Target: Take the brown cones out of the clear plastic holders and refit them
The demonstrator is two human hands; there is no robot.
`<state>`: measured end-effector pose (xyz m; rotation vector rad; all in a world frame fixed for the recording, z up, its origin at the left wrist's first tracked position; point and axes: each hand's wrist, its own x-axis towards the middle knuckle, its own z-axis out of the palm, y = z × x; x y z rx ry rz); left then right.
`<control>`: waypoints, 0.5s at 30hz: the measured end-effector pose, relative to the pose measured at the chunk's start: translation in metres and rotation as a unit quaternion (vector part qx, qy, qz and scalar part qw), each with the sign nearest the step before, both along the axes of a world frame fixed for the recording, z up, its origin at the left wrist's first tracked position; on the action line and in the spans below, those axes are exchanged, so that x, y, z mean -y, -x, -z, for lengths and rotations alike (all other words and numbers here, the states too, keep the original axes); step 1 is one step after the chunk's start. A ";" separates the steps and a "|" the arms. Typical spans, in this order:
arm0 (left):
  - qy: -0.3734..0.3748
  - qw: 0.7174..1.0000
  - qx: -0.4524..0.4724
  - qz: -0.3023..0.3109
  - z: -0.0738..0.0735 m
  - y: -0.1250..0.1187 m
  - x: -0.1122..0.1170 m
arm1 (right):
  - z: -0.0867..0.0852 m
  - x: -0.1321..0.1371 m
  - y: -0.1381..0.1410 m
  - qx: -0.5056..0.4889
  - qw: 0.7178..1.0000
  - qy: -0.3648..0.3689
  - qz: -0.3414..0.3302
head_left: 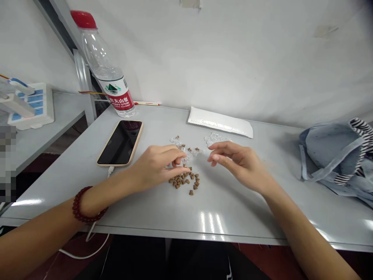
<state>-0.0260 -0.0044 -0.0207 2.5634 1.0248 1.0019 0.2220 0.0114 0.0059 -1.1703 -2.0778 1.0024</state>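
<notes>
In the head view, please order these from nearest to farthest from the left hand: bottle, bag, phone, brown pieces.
1. Brown pieces: just below the left hand.
2. Phone: left of it.
3. Bottle: beyond the phone.
4. Bag: far right.

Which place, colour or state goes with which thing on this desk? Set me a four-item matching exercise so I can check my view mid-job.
Things
1. brown pieces
2. phone
3. white packet
4. bottle

Places, colours, states
A. clear, with a red cap
B. lying beyond the right hand, close to the wall
C. loose, some just below the left hand's thumb in the picture
D. dark screen, white cable at its near end

Pairs: 1-C, 2-D, 3-B, 4-A
</notes>
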 end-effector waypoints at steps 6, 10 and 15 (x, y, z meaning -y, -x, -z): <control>0.035 0.993 -0.112 -0.032 0.001 0.021 -0.024 | -0.017 -0.026 -0.053 0.265 0.963 -0.049 -0.002; 0.066 0.988 -0.131 -0.049 0.004 0.021 -0.026 | -0.020 -0.031 -0.077 0.354 0.935 0.006 0.020; 0.061 0.987 -0.141 -0.047 0.005 0.020 -0.024 | -0.028 -0.027 -0.084 0.356 0.927 0.118 -0.009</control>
